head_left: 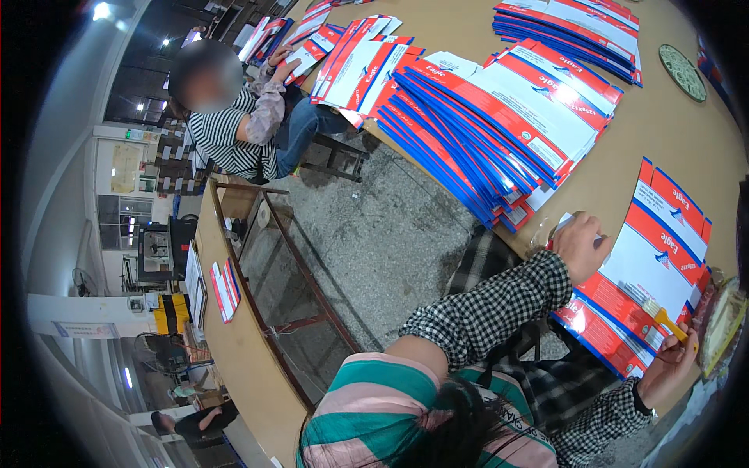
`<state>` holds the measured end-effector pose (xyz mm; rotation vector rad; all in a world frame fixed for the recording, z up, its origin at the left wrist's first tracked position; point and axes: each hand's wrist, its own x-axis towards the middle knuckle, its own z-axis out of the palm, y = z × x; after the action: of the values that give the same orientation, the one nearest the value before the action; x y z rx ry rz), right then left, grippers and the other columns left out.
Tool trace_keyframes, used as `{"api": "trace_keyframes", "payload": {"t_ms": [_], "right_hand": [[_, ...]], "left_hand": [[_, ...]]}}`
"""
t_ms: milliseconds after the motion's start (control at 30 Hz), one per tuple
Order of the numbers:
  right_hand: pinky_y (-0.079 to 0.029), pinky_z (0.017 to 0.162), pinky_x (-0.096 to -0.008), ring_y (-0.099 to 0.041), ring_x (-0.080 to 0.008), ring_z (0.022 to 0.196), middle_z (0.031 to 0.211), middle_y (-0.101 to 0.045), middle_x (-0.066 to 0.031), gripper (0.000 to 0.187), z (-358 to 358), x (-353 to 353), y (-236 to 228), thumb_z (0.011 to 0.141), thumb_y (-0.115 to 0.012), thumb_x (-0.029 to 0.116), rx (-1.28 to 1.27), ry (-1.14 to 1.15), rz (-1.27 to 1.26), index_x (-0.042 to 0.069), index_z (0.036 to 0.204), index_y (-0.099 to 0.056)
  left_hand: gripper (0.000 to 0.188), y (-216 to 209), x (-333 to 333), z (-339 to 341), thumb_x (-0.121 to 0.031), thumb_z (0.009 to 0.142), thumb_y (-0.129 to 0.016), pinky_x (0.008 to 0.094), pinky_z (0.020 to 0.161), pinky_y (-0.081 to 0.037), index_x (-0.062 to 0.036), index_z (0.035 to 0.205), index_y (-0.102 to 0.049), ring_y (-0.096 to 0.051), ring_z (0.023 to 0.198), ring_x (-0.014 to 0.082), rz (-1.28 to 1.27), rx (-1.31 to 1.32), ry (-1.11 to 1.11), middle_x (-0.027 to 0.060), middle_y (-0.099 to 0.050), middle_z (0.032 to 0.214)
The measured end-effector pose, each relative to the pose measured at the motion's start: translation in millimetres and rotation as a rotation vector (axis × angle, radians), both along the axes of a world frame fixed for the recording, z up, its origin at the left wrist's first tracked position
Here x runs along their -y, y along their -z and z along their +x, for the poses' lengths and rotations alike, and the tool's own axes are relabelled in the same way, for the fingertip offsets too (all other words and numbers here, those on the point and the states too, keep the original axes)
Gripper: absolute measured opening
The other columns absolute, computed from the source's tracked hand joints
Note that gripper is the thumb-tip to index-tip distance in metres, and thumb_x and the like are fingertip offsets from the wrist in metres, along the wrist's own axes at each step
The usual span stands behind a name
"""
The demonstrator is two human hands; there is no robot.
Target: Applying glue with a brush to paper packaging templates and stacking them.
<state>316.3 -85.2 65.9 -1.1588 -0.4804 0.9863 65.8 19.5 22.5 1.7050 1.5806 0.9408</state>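
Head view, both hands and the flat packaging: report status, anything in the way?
Left hand by the flat packaging, grip unclear. Right hand gripping yellow-handled brush. Brush partly covering the packaging; plastic bag close by.

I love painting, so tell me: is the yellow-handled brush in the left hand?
No, the right hand holds the yellow-handled brush, while the left hand is away from it.
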Motion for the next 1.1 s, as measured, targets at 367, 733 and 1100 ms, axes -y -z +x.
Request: {"api": "trace_keyframes", "payload": {"t_ms": [367, 733, 1100], "right_hand": [[-0.037, 0.065, -0.0222, -0.044, -0.0080, 0.067, 0.076, -0.052, -0.0029, 0.027, -4, 6, -20, 0.092, -0.048, 0.023, -0.006, 0.056, -0.011, -0.002, 0.103, -0.054], [-0.038, 0.061, -0.0222, -0.047, -0.0082, 0.066, 0.083, -0.057, -0.0036, 0.023, 8, 45, -22, 0.090, -0.051, 0.024, -0.025, 0.183, 0.003, 0.003, 0.098, -0.056], [-0.041, 0.055, -0.0242, -0.051, -0.0127, 0.059, 0.086, -0.060, -0.0138, 0.014, -7, 28, -34, 0.091, -0.047, 0.016, -0.035, 0.201, 0.040, 0.002, 0.095, -0.050]], "left_hand": [[0.027, 0, -13, -16, -0.003, 0.071, -0.058, 0.0392, 0.082, -0.045, 0.0017, 0.097, -0.055, -0.054, 0.093, 0.0344, -0.069, -0.130, 0.332, 0.0190, -0.047, 0.102], [0.024, -4, -39, 26, -0.006, 0.075, -0.054, 0.0396, 0.084, -0.046, -0.0055, 0.096, -0.064, -0.057, 0.098, 0.0318, -0.263, -0.851, 0.620, 0.0209, -0.058, 0.102], [0.041, 2, -49, 1, -0.031, 0.077, -0.065, 0.0335, 0.044, -0.048, 0.0048, 0.096, -0.058, -0.063, 0.060, 0.0244, -0.724, -0.033, 0.142, 0.0160, -0.062, 0.074]]}}
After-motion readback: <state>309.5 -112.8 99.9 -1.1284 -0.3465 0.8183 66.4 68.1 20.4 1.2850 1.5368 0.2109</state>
